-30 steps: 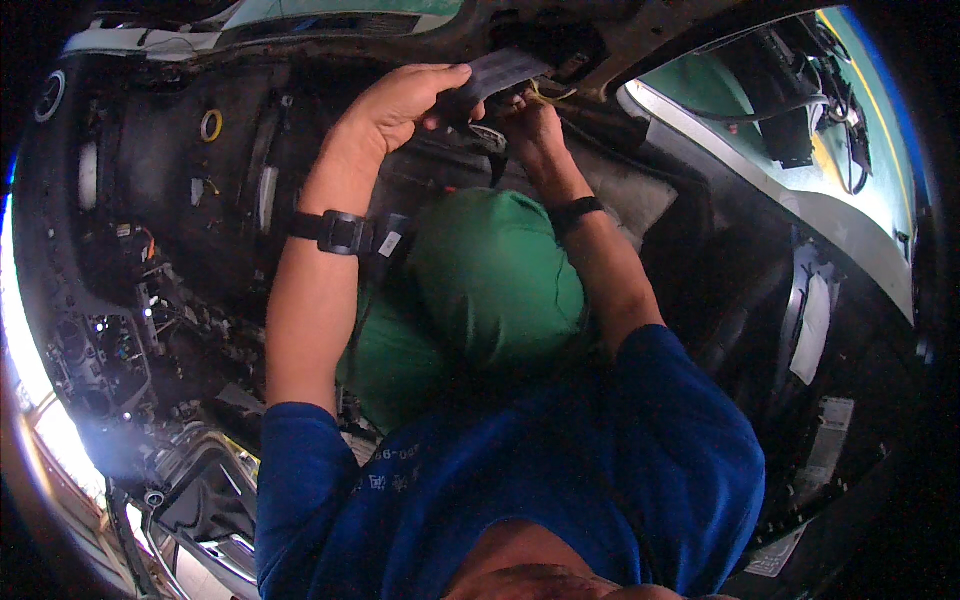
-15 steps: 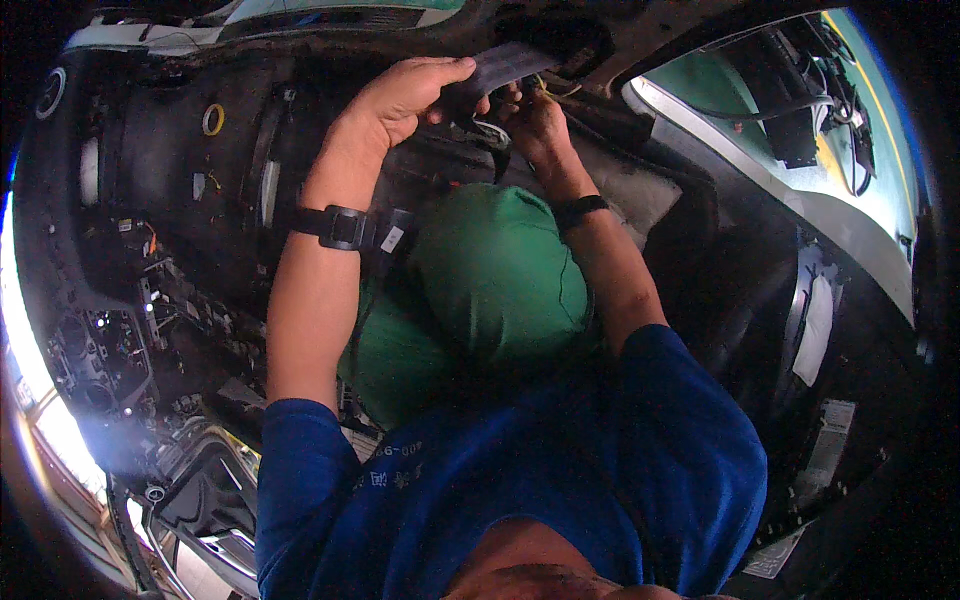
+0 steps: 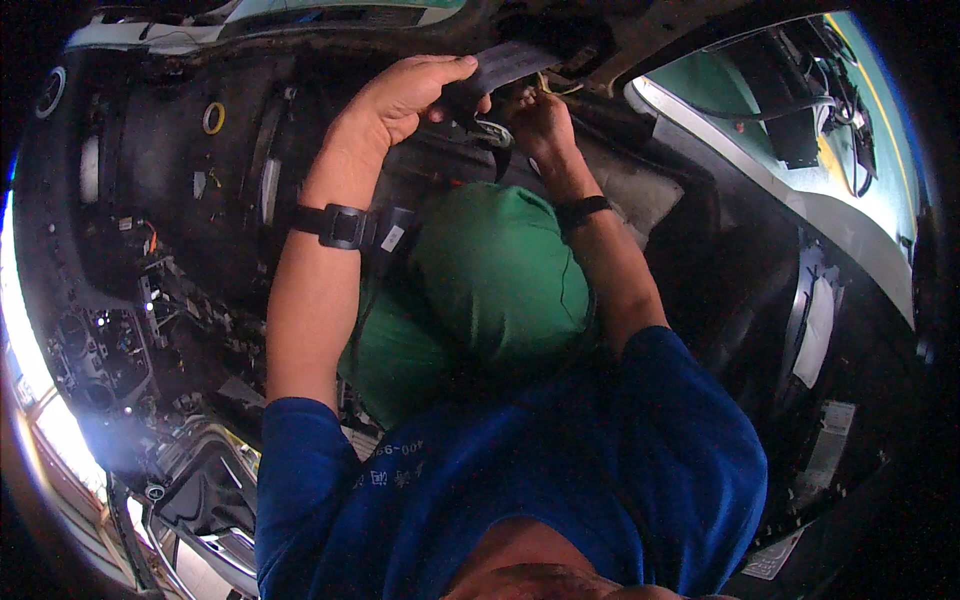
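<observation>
My left hand (image 3: 400, 95) is closed around the edge of a dark, flat, ribbed band (image 3: 512, 62), its thumb lying along the top. Just right of it, my right hand (image 3: 545, 122) has its fingers curled in a pinch under the dark panel edge. What those fingers grip is hidden. A pale yellowish wire (image 3: 546, 86) shows beside the right fingertips. Below the band, between my hands, hangs a grey and black curved piece (image 3: 492, 135); its kind is unclear.
Around me is a stripped car interior, with exposed wiring and brackets (image 3: 150, 300) at left. A yellow tape ring (image 3: 213, 119) lies on the dark surface there. My green-trousered knee (image 3: 500, 260) rises below my hands. A light door-frame edge (image 3: 760, 170) runs along the right.
My right hand has shifted slightly right and away from the band, its fingers curling more. My left hand and the band stay put.
</observation>
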`<state>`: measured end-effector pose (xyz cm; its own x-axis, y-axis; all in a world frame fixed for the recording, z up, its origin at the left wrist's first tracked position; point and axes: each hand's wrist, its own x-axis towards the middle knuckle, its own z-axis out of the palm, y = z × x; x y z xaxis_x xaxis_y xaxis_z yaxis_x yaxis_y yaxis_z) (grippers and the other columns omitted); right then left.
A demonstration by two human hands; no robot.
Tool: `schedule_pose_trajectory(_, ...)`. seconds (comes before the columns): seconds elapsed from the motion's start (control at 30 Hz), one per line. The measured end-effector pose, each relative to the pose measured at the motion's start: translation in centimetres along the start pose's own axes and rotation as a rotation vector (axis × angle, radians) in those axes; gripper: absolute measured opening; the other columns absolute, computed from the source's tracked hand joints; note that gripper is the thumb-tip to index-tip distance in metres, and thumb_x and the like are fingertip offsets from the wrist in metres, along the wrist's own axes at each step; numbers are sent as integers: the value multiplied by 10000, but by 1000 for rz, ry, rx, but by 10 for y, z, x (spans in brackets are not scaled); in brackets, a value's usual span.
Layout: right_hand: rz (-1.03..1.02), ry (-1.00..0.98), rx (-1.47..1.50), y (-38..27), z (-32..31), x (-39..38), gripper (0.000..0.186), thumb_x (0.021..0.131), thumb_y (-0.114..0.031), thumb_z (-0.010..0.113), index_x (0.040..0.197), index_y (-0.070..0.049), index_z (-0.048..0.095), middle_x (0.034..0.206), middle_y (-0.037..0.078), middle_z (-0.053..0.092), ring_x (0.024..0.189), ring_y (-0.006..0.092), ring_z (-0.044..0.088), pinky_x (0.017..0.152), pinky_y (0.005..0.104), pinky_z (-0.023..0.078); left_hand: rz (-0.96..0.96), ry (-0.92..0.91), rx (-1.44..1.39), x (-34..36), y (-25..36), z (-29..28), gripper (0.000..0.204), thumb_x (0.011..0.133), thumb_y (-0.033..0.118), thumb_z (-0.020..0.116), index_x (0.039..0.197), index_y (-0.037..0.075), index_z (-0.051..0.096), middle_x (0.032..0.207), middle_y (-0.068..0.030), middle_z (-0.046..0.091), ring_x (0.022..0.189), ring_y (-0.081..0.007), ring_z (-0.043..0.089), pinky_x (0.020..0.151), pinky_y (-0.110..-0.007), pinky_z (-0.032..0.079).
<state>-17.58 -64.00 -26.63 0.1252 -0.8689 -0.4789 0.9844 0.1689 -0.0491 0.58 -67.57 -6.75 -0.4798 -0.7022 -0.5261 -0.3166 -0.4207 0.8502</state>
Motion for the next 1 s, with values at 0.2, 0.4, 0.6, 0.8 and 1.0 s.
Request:
schedule_pose_trajectory(0.2, 25, -3, 15, -2, -8, 4, 131, 1027, -179, 411, 987, -85, 493, 839, 28, 517, 708, 142, 488, 608, 277, 434, -12, 4, -34, 1, -2, -1, 307, 1004, 356, 502, 944, 120, 690, 811, 37, 686, 693, -40, 574, 504, -209, 338)
schedule_pose_trajectory(0.4, 19, 16, -62, -5, 6, -4, 179, 1035, -160, 348, 1012, -92, 512, 866, 24, 555, 709, 145, 484, 620, 266, 417, 7, -13, 15, 3, -2, 0, 306, 1002, 352, 505, 958, 114, 692, 828, 23, 692, 700, -60, 585, 516, -220, 350)
schedule_pose_trajectory(0.6, 55, -129, -7, -4, 12, -9, 173, 1000, -139, 407, 1075, -59, 541, 892, 56, 595, 754, 151, 542, 655, 278, 456, -23, -38, -51, 1, 1, 1, 303, 1000, 347, 508, 965, 110, 693, 815, 25, 694, 693, -53, 584, 514, -216, 344)
schedule_pose_trajectory(0.8, 98, -97, 31, -6, 7, -4, 175, 1015, -148, 370, 1037, -86, 533, 882, 29, 564, 737, 130, 517, 642, 262, 461, -16, -23, 0, 3, -1, 1, 295, 999, 339, 509, 948, 121, 702, 814, 32, 696, 677, -48, 566, 514, -214, 337)
schedule_pose_trajectory(1.0, 92, -108, 22, -4, 4, -3, 184, 1003, -204, 419, 1041, -87, 555, 931, 45, 598, 763, 149, 548, 652, 275, 456, -20, -33, -6, 2, -1, 0, 296, 1004, 338, 502, 961, 125, 702, 812, 37, 693, 688, -46, 552, 522, -218, 334)
